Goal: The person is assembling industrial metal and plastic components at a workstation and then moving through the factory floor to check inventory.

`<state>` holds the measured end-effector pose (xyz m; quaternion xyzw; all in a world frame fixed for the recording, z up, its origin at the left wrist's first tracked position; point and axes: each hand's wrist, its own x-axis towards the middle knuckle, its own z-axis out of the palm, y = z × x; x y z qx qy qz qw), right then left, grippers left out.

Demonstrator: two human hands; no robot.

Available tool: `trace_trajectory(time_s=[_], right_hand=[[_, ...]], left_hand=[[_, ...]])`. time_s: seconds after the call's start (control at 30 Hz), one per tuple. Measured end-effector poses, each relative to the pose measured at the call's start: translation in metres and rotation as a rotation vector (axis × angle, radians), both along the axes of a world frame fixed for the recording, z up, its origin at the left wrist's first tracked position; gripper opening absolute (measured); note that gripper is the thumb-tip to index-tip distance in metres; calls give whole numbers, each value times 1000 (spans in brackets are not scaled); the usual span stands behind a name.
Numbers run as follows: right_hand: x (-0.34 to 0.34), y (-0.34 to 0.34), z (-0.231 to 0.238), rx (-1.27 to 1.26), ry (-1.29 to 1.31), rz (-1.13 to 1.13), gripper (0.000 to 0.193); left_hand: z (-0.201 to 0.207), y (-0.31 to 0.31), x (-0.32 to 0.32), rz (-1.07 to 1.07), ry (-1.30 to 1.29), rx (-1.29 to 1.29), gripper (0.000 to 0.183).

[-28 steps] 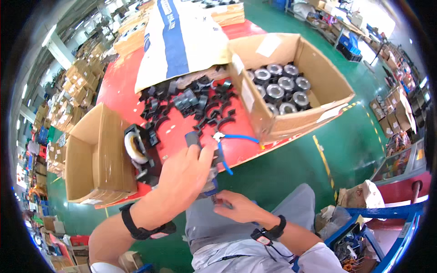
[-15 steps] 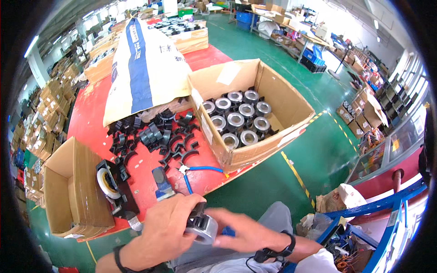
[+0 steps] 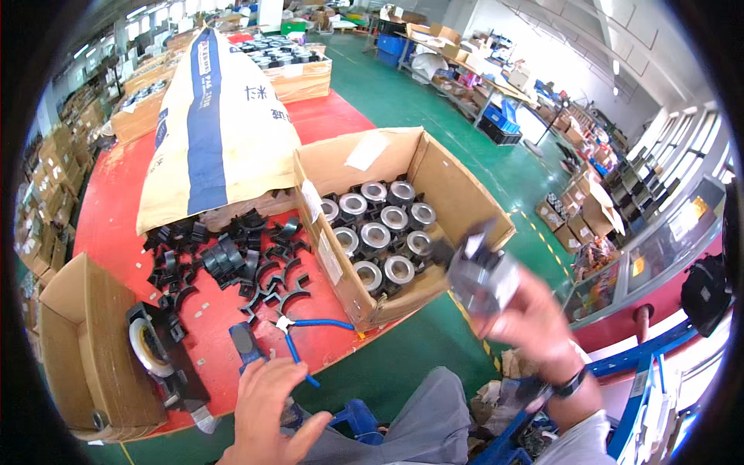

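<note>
My right hand is closed on a silver metal ring with black clips, blurred by motion, just beyond the right side of a cardboard box. Several similar rings sit upright in that box. Empty and with fingers apart, my left hand hovers by the near edge of the red table. Close to it lie blue-handled pliers and a dark-headed blue tool. A heap of curved black clips spreads over the table left of the box.
An open carton stands at the table's left corner beside a black tape dispenser. A large white-and-blue sack covers the table's middle. Boxes of rings are behind it. A blue metal frame rises at my right.
My right hand has carried the ring away from my left hand, up and to the right beside the box. The left hand has let go and opened, moving slightly down.
</note>
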<state>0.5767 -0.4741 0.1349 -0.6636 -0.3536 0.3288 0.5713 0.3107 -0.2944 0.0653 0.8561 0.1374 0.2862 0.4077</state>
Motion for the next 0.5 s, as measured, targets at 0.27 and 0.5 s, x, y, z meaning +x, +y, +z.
trace_trajectory(time_s=[0.27, 0.5], right_hand=[[121, 74, 16, -895, -1425, 181, 19], [161, 121, -37, -1518, -1622, 621, 15]], left_hand=[[-40, 3, 18, -22, 104, 306, 28], [-44, 10, 19, -51, 126, 214, 22]])
